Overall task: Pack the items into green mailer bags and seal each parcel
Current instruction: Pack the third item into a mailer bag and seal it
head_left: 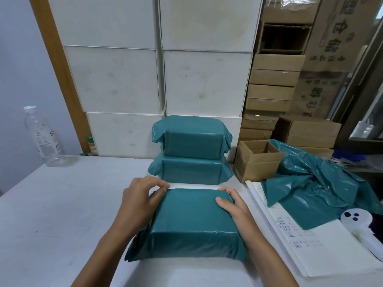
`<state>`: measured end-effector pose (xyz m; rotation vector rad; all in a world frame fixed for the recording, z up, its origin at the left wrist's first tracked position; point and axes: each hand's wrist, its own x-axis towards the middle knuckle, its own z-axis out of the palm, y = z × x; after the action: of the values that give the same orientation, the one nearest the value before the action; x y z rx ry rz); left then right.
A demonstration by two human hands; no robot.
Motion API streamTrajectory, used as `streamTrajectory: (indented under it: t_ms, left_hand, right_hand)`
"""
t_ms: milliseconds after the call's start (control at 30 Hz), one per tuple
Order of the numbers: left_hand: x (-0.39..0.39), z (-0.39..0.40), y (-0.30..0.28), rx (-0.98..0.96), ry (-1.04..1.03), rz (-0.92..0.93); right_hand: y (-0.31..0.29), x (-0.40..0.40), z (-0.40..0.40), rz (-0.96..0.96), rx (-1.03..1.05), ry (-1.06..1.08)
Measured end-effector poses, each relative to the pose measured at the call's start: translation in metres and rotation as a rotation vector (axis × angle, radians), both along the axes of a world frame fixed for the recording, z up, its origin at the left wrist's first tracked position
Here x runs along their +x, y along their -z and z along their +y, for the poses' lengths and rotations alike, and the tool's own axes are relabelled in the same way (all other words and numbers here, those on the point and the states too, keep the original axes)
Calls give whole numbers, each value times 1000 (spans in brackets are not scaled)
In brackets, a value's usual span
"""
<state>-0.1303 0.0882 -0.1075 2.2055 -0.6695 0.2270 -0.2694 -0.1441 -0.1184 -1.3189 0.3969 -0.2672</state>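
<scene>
Slipping is the risk, I judge: glossy film could let the flap spring loose before it seals. From the head view, the boxy parcel wrapped in teal-green plastic mailer film (192, 220) lies on the white desk (62, 204), just before two stacked green parcels (191, 150). The left hand (141, 204) pinches its far-left corner; the right hand (234, 206) clamps its far-right edge.

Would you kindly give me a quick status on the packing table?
Both hands, left and right, grip the green parcel. Two wrapped parcels stacked behind it. Nothing blocking.
</scene>
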Motion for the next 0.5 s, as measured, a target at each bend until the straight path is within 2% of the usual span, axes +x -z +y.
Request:
streamTrajectory:
  t_ms: [167,333,500]
  left_hand:
    - [-17,0,0,-191,-22,253]
    - [-23,5,20,-494,123,575]
    - [7,7,69,-389,206,549]
  right_hand:
    - [-2,0,2,-4,25,-18]
    - [-3,-1,4,1,79,-35]
    - [-11,-14,9,34,131,-134]
